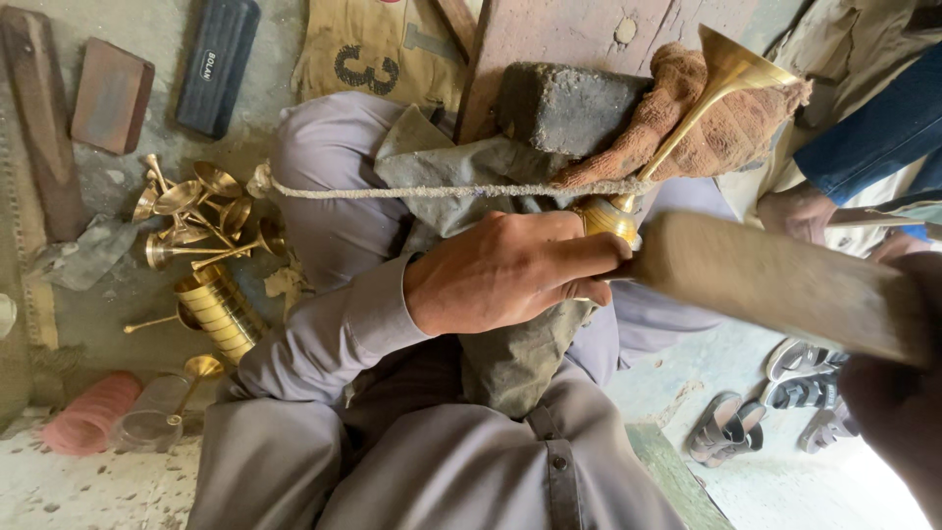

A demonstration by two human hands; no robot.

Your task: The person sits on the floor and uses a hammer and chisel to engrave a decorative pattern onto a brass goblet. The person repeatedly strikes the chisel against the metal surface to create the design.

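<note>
Brass horn [702, 93] — shiny, flared, on brown cloth [687, 128] | left hand [510, 270] fingers pinch its base | right hand [898, 402] grips wooden mallet [785, 285]

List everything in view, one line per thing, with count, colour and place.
brass horn piece: one, gold, held against the cloth pad, top right
cloth pad: one, rust brown, on the stone block
stone block: one, dark grey, top centre
rope: one, pale, stretched across the lap
wooden mallet: one, brown, blurred, right
brass cups: a heap, count unclear, gold, on the floor at left
stacked brass rings: one stack, gold, left
black case: one, top left
pink coil: one, bottom left
sandals: several, grey and brown, bottom right
another person's hand: one, right edge
left hand: gripping the horn's round end, centre
right hand: dark, blurred, on the mallet handle
</note>
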